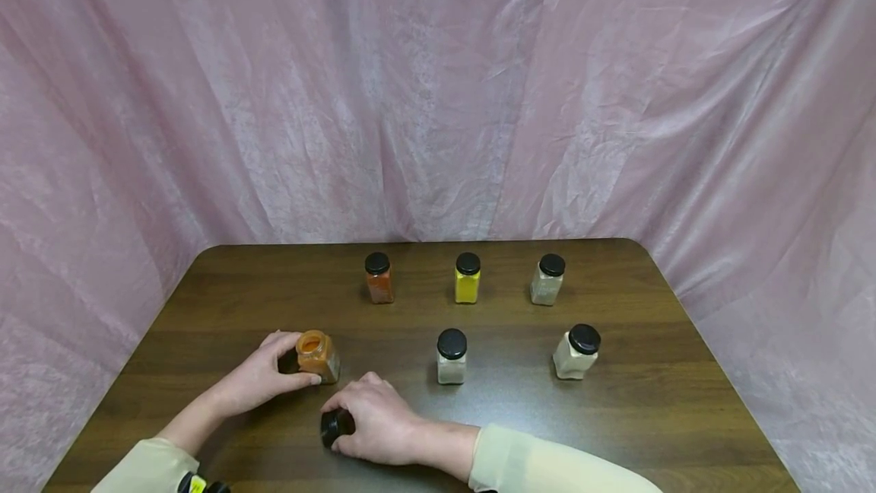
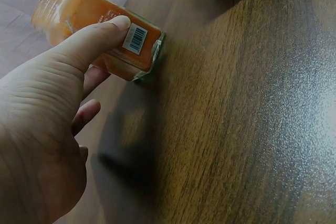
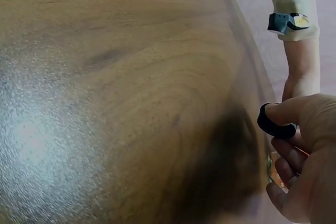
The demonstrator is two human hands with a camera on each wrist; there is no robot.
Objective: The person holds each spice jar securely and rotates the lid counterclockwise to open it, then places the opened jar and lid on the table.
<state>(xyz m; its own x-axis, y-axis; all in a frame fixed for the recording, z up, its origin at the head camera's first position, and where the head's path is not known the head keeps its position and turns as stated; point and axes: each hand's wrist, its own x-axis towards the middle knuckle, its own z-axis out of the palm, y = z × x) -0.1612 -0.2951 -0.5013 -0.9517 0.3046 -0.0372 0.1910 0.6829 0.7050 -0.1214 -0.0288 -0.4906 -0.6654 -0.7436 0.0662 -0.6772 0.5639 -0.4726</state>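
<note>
My left hand [image 1: 256, 377] grips a small glass spice jar [image 1: 318, 360] of orange powder, its mouth uncovered, at the left of the table. In the left wrist view the thumb lies beside the jar's barcode label [image 2: 135, 39]. Close by, to the right and nearer me, my right hand [image 1: 379, 421] pinches a black lid [image 1: 337, 427] between thumb and fingers. The right wrist view shows that lid [image 3: 275, 124] held on its edge. Lid and jar are apart.
Behind stand capped jars: a red-brown one [image 1: 379, 286], a yellow one [image 1: 467, 286] and a pale one [image 1: 547, 287]. Two whitish jars [image 1: 451, 368] [image 1: 571, 362] stand nearer, in the middle and at right. A pink curtain [image 1: 438, 97] hangs behind the wooden table [image 1: 650, 432].
</note>
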